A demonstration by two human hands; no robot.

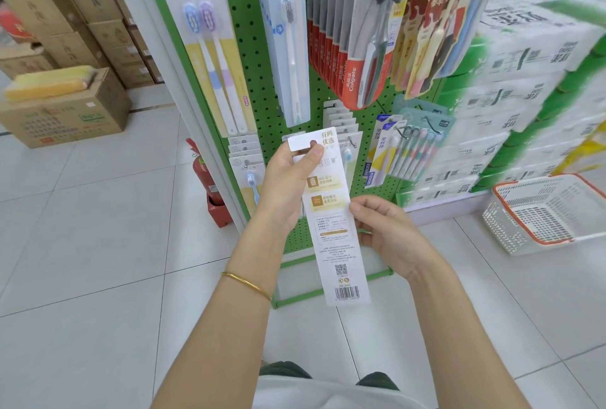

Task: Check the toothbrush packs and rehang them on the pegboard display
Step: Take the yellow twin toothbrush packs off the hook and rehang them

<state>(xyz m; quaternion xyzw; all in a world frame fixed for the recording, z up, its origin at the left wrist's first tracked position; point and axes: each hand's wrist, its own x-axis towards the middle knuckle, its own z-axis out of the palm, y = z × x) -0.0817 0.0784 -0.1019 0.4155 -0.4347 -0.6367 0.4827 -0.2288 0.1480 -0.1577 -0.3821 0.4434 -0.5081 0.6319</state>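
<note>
A long white toothbrush pack (331,228) hangs upright between my hands, its printed back with barcode facing me. My left hand (288,179) grips its top, thumb beside the hang hole. My right hand (383,231) pinches its right edge at mid height. Behind it stands the green pegboard (252,57). A row of similar white packs (344,126) hangs on a peg just past the held pack, and more toothbrush packs hang higher up.
A red fire extinguisher (205,175) stands left of the display base. A white and orange basket (544,211) sits on the floor at right, below stacked tissue packs (511,87). Cardboard boxes (65,106) are piled at far left on the white tile floor.
</note>
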